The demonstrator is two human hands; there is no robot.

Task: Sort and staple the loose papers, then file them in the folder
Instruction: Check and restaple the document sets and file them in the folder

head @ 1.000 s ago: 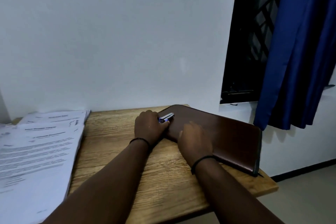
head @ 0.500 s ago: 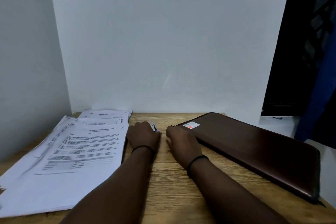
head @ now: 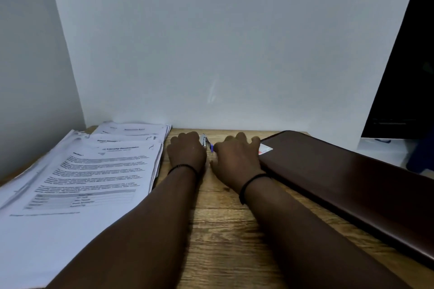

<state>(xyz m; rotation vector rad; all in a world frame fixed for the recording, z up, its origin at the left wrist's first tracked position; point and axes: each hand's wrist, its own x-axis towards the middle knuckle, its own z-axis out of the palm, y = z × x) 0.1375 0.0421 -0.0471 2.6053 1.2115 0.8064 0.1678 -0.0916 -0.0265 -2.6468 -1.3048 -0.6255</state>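
Note:
A spread of loose printed papers point(head: 94, 171) covers the left side of the wooden desk point(head: 225, 230). A closed brown folder point(head: 347, 180) with a small white and red label lies on the right side. My left hand point(head: 186, 152) grips a small silver and blue stapler point(head: 207, 142) near the back wall, just right of the papers. Only the stapler's tip shows between my hands. My right hand point(head: 237, 159) rests on the desk with spread fingers, touching the folder's near left corner.
A white wall stands right behind the desk and another wall closes off the left. A dark window opening point(head: 408, 65) is at the upper right. Bare wood shows between the papers and the folder.
The view swung left, bringing the papers fully into sight. My left hand carried the stapler off the folder's corner to the bare desk. My right hand slid left off the folder.

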